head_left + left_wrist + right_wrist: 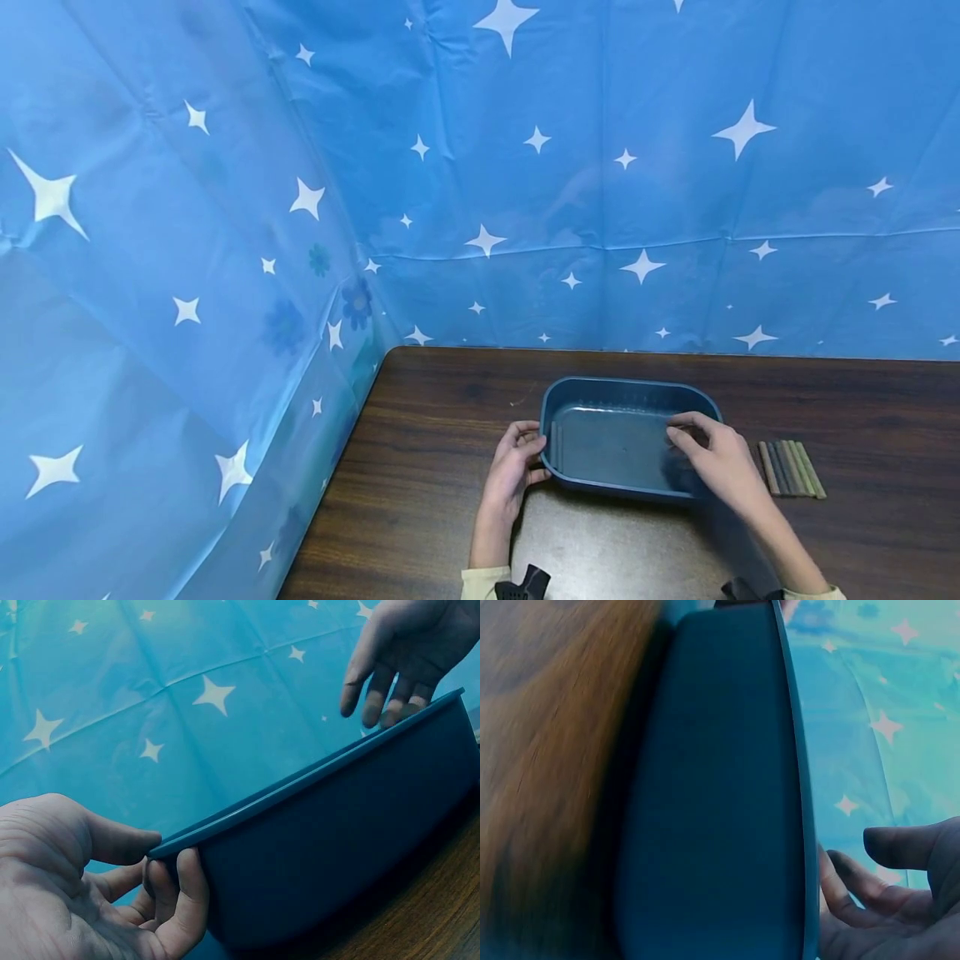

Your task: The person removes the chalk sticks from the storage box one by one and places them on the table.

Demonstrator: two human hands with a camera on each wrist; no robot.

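Observation:
A dark blue rectangular plastic tub (622,450) with rounded corners stands on the table. At its left end my left hand (514,462) grips the rim. In the left wrist view that thumb lies on top of the tub's rim (225,819), with the fingers curled underneath against the outside wall. My right hand (716,458) hovers over the tub's right end, thumb and index finger apart. No object shows between its fingers in the right wrist view. Two thin straight strips (557,447) run along the tub's left inner side.
Several short sticks (791,469), brown, dark grey and green, lie side by side to the right of the tub. The dark wooden table (405,467) ends at a blue star-patterned curtain (570,192) behind and on the left.

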